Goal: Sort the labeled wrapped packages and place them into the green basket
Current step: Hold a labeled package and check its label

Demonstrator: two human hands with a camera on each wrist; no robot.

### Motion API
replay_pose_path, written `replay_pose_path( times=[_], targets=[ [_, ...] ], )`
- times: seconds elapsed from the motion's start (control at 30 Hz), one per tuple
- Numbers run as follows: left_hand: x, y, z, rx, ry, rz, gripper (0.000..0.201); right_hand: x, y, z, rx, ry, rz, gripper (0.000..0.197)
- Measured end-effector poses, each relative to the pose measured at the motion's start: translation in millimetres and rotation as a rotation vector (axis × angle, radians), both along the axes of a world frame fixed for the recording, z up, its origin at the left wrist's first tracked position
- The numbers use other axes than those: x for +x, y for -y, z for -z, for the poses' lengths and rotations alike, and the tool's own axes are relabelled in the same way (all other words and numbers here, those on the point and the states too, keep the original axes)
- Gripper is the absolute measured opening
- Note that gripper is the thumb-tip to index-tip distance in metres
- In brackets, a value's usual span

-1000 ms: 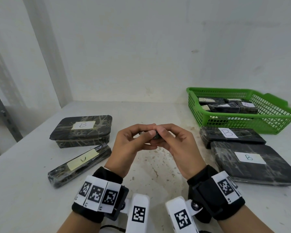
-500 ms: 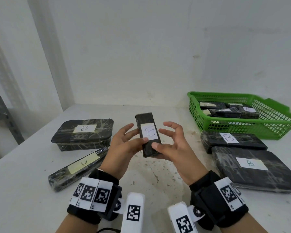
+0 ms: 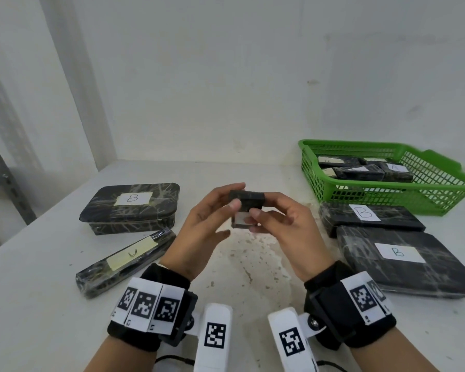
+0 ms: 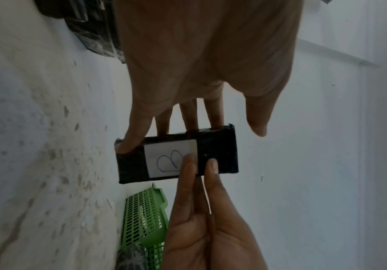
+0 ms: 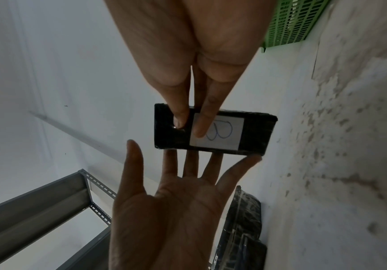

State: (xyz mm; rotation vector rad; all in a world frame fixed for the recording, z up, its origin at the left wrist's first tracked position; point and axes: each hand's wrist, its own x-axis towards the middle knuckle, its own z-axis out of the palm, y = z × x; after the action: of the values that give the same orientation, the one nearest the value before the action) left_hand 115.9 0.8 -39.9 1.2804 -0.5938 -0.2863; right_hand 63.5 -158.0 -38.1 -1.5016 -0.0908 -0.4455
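Note:
A small black wrapped package [image 3: 246, 200] with a white "B" label [image 4: 169, 159] is held up between both hands above the table's middle. My left hand [image 3: 210, 218] lies behind it with straight fingers [image 5: 192, 164]. The little finger props its lower end and the thumb [image 4: 258, 126] stands just off it. My right hand [image 3: 277, 221] pinches it, two fingertips [image 5: 200, 126] pressing on the label side. The green basket [image 3: 387, 200] sits at the back right with several wrapped packages [image 3: 365, 170] inside.
On the left lie a rounded "B" package [image 3: 129, 208] and a long package with a yellow label [image 3: 124, 259]. Two flat "B" packages [image 3: 371, 218] [image 3: 403, 261] lie right of my hands, in front of the basket. A grey metal rack [image 5: 37, 210] stands far left.
The small package has been turned in my hands from standing upright with its label in plain sight to tipped over, its dark end uppermost. My left thumb has come off it.

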Motion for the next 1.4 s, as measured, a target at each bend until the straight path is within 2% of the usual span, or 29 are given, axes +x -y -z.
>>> replay_pose_path(
  times=[0.07,0.17,0.27,0.33,0.43,0.53,0.63,0.73,0.9,1.0,1.13,1.3,1.4],
  targets=[
    [-1.0,-0.4,-0.9,-0.006,-0.021,0.004,0.038,0.4,-0.1,1.4,-0.015,0.003,0.004,0.023],
    [-0.2,-0.2,0.0,-0.091,-0.015,-0.080,0.036,2.1,-1.3,2.7,-0.004,0.025,-0.031,0.024],
    [0.2,0.8,1.5,-0.132,0.008,-0.111,0.029,1.9,-3.9,3.2,0.066,0.035,-0.119,0.043],
    [-1.9,2.1,2.3,-0.130,0.025,-0.096,0.028,1.5,-5.8,2.1,0.054,0.031,-0.057,0.047],
    [-4.5,4.5,3.9,-0.126,0.037,-0.060,0.029,2.3,-4.7,2.4,0.024,0.070,0.061,0.038],
    [-4.6,5.0,4.3,-0.123,0.035,-0.058,0.027,2.3,-3.5,1.9,0.014,0.073,0.080,0.032],
    [-5.5,5.2,4.8,-0.120,0.047,-0.082,0.020,0.8,-3.1,1.1,-0.008,0.041,0.049,0.038],
    [-5.6,6.0,5.4,-0.129,0.044,-0.082,0.021,-0.3,-3.2,-0.4,-0.017,0.016,0.045,0.045],
    [-6.0,5.1,4.7,-0.093,0.029,-0.019,0.028,1.4,-3.3,0.1,0.009,0.025,0.123,0.021],
    [-5.5,6.1,6.0,-0.064,0.042,-0.052,0.029,1.2,-4.9,1.0,0.002,-0.001,0.134,0.023],
    [-6.5,6.4,4.8,-0.086,0.042,-0.056,0.028,-2.1,-8.3,-3.9,0.018,0.012,0.120,0.038],
    [-9.1,5.6,2.0,-0.089,0.020,-0.006,0.029,-1.1,-6.3,-3.7,0.010,0.028,0.162,0.022],
    [-8.0,5.2,1.9,-0.069,0.032,-0.044,0.028,-0.5,-6.8,-1.7,-0.016,0.006,0.160,0.024]
  ],
)
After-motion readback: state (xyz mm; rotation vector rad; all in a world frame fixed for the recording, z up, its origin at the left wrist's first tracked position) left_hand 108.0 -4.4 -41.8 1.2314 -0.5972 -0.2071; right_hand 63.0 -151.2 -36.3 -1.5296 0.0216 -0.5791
